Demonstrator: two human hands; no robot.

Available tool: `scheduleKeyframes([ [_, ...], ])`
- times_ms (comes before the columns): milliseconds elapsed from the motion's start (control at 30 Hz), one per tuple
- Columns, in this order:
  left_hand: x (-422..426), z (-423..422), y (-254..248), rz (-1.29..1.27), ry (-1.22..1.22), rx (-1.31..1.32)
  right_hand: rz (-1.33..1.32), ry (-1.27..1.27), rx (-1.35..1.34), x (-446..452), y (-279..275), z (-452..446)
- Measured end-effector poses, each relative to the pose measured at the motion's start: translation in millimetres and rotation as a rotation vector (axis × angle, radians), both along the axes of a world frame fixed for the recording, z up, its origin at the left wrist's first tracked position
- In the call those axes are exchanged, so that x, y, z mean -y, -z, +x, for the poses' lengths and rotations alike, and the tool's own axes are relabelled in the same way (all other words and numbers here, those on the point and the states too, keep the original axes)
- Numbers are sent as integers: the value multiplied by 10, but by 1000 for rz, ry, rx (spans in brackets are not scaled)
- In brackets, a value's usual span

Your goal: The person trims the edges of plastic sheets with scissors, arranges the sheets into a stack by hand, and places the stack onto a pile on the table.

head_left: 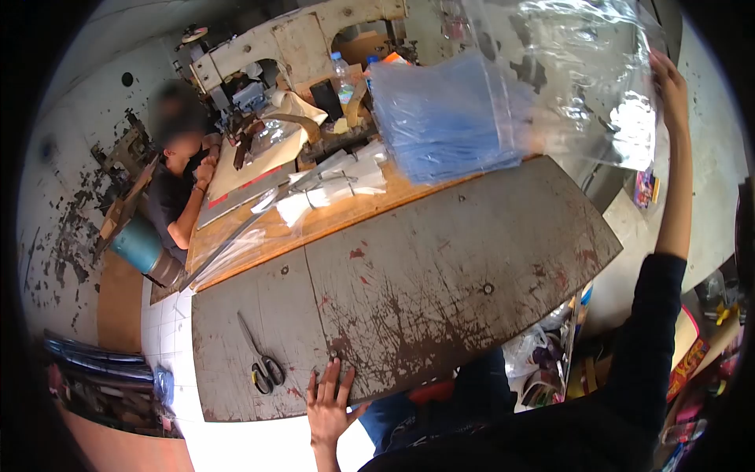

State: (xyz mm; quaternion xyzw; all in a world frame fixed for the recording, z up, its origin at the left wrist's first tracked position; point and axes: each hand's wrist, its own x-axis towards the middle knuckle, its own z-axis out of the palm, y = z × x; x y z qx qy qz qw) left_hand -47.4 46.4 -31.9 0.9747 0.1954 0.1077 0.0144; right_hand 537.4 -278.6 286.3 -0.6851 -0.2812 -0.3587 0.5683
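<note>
My left hand (329, 405) lies flat on the front edge of the scratched grey board (409, 275), fingers apart, holding nothing. To its left on the board rest scissors (259, 358) with black and yellow handles. At the upper right my right hand (668, 82) grips the right edge of a clear plastic sheet (578, 79), which hangs raised and catches bright glare. Behind and left of the sheet, a stack of bluish plastic sheets (440, 118) lies on the wooden table.
Another person (181, 173) sits at the left of the wooden table (299, 244). White strips (338, 185), a bottle (344, 79) and sewing machines (295, 47) are at the back. Cluttered shelves (550, 354) stand below right. A blue-green drum (141, 244) is at left.
</note>
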Motion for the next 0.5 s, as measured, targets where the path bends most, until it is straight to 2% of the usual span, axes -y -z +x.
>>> scheduleKeyframes([
  [100,-6,-10,75,53,-20,0,126,-274,-172,-518,-289,642],
  [200,13,4,63,72,-51,-15,123,-434,-105,-1079,-544,1132],
  [233,8,19,57,124,-57,-3,123,-454,-96,-1325,-638,985],
  [333,5,-161,270,-7,-82,-79,133,-471,-102,-2056,-871,469],
  [500,-6,-251,440,26,-113,-79,79,-572,-196,-2604,-793,1329],
])
